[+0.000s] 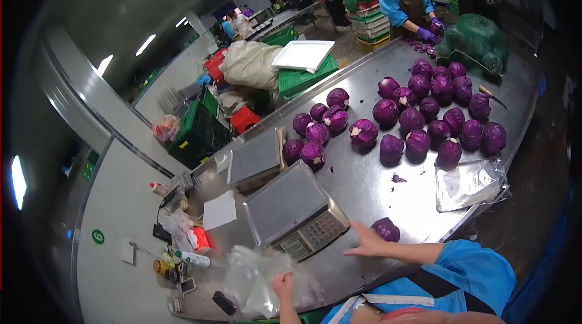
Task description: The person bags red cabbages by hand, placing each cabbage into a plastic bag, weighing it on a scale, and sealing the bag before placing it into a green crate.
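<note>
My left hand (283, 285) is closed at the clear plastic bags (251, 278) on the near side of the metal table, its fingers gripping the thin film. My right hand (368, 241) is stretched out with fingers apart, holding nothing, beside the front corner of a digital scale (288, 206). Just beyond that hand lies a single red cabbage (386, 230). Nothing rests on the scale's grey platform; its keypad faces me. A second scale (256, 157) stands behind it. Several more red cabbages (418, 142) are spread over the far part of the table.
A pack of clear film (470, 184) lies at the right edge. A knife (492, 96) lies beside the cabbages. Across the table, a gloved person (406, 6) handles a cabbage near a green net sack (476, 45). A phone (188, 285), bottle (193, 258) and paper (219, 210) lie left.
</note>
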The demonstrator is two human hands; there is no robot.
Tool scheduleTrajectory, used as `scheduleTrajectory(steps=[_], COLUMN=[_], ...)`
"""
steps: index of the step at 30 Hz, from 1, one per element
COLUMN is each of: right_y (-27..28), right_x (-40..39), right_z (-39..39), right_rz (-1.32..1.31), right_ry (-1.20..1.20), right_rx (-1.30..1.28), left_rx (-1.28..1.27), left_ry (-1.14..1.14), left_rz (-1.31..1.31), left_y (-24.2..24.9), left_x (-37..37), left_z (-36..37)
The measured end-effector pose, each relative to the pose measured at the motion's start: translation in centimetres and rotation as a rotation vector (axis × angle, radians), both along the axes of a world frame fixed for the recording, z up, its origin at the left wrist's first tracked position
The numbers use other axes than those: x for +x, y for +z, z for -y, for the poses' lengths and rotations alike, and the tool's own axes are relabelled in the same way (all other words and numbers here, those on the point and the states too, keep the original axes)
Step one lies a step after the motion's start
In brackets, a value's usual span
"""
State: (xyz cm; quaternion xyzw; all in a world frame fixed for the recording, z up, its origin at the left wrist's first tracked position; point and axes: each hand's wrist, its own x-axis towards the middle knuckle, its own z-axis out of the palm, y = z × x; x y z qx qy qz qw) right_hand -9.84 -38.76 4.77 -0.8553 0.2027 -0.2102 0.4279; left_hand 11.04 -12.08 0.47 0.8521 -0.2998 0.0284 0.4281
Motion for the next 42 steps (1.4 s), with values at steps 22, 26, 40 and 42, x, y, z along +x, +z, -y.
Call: scheduleTrajectory(steps=[22,26,40,42], right_y=[19.5,18.6,19.3,18.1], right_x=[1.9,0.9,-5.5,-7.6], right_z=[1.5,3.5,5.4,6.9], right_rz=[1.074,0.861,1.019,0.541], right_ry=[0.147,-0.079,0.042,0.308], right_rx=[-0.078,-0.155,0.302,0.917], left_rx=[0.561,-0.341,-0.023,-0.238], left_ry=[-0.848,-0.868,-1.193,-1.295], left_rz=[-0.262,-0.061,-0.457,-0.754], left_y=[11.7,14.2,15.9,17.5], left_x=[-14.2,-15.2,-16.7,-13.9], left_z=[9.2,9.3,16.2,16.1])
